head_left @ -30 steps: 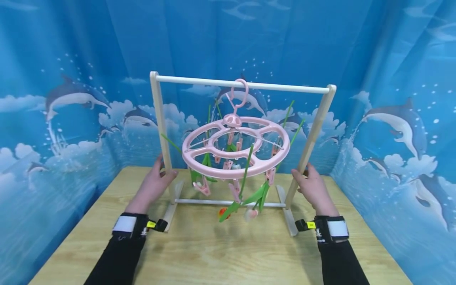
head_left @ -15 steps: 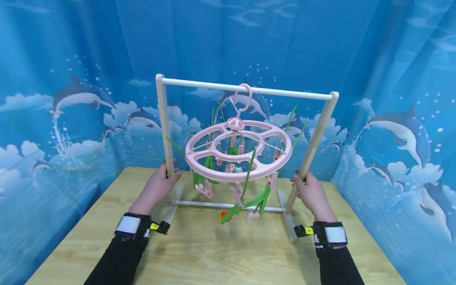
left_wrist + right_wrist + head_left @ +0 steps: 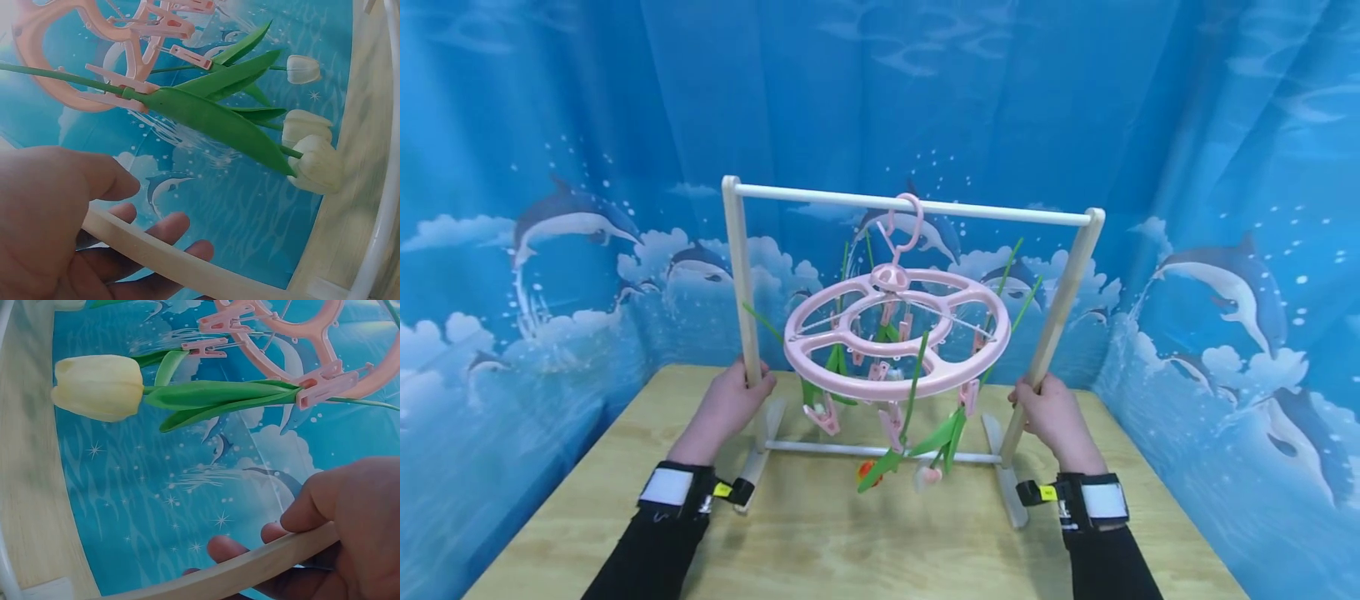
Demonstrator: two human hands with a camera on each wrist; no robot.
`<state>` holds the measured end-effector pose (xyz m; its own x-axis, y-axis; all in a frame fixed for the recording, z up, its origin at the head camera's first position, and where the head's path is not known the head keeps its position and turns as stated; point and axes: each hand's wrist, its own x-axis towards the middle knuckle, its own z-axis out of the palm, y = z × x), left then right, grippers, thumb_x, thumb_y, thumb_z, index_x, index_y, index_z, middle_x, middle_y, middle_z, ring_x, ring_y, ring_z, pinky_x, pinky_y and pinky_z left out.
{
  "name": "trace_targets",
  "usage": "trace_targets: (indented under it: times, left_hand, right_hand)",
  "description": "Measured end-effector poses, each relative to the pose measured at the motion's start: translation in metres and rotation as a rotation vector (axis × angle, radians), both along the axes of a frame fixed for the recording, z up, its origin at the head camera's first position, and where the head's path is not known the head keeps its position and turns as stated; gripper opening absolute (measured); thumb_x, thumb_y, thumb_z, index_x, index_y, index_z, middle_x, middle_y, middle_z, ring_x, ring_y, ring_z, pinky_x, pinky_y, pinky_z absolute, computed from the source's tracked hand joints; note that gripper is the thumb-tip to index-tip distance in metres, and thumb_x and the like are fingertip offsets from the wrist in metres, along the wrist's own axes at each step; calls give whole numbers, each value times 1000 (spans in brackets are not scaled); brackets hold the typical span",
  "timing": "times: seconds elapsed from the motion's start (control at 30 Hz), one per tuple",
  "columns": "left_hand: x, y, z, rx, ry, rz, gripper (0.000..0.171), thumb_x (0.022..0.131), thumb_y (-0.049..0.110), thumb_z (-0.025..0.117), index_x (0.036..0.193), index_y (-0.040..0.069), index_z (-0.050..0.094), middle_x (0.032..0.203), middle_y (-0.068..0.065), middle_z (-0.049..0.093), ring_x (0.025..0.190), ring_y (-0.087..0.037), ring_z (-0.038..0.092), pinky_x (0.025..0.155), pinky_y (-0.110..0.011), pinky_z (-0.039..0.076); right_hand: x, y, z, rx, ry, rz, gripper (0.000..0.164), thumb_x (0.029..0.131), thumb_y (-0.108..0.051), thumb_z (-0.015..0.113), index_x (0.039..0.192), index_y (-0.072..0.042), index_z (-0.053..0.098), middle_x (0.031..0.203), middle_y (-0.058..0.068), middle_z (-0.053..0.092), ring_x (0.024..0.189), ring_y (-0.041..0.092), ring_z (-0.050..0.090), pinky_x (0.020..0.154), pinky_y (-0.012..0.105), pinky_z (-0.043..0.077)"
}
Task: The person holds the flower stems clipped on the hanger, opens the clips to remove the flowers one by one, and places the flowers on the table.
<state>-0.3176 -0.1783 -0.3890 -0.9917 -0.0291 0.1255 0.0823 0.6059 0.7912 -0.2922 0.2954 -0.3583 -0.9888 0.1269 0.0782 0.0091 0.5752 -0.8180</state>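
Observation:
A wooden stand [image 3: 741, 275] with white crossbars is upright on the table. From its top bar, a round pink clip hanger [image 3: 880, 387] hangs by its hook. Pink clips [image 3: 322, 384] around the hanger hold artificial tulips head down; pale blooms show in the left wrist view, one white tulip [image 3: 315, 165] being nearest. An orange-red tulip [image 3: 870, 473] hangs at the front. My left hand [image 3: 726, 408] grips the stand's left post low down, thumb in front and fingers behind. On the right post, my right hand [image 3: 1060, 417] holds at about the same height.
A light wood table [image 3: 820, 542] lies under the stand. Blue dolphin-print curtains [image 3: 880, 83] enclose the back and both sides. The stand's feet [image 3: 1012, 496] point toward me, and long green stems stick up around the hanger.
Both hands have closed further around the posts. The whole scene sits a little lower as the head view shifts. The hanger still hangs from the same part of the bar.

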Motion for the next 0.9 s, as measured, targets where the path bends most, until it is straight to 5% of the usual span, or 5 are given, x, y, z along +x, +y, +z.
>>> trace_targets:
  times: [0.3, 0.63, 0.77, 0.9]
  left_hand:
    - [5, -4, 3, -14, -20, 10, 27, 101, 41, 52, 109, 15, 56, 109, -9, 67, 90, -27, 60, 69, -34, 50]
    - [7, -7, 8, -25, -49, -2, 35, 100, 47, 53, 111, 14, 57, 109, -10, 65, 90, -26, 59, 69, -33, 48]
    - [13, -12, 15, -86, -39, 2, 48, 99, 52, 52, 122, 11, 53, 109, -16, 62, 89, -30, 59, 65, -35, 50]
    - [28, -17, 37, -189, 0, 23, 68, 95, 60, 50, 137, 6, 44, 126, -23, 59, 103, -38, 62, 67, -40, 55]
  right_hand:
    - [3, -1, 3, 13, -40, -11, 46, 103, -26, 43, 135, 6, 46, 117, 20, 65, 120, 44, 58, 78, 47, 61]
    - [8, 4, 12, 160, -58, 3, 46, 101, -34, 46, 126, 4, 55, 114, 20, 66, 102, 32, 62, 69, 34, 52]
    - [17, 6, 24, 206, -61, -11, 68, 99, -49, 50, 142, 3, 40, 127, 27, 56, 108, 38, 59, 76, 47, 53]
    - [35, 2, 45, 202, 70, -120, 86, 97, -56, 50, 154, -1, 17, 144, 29, 41, 124, 47, 49, 86, 58, 52]
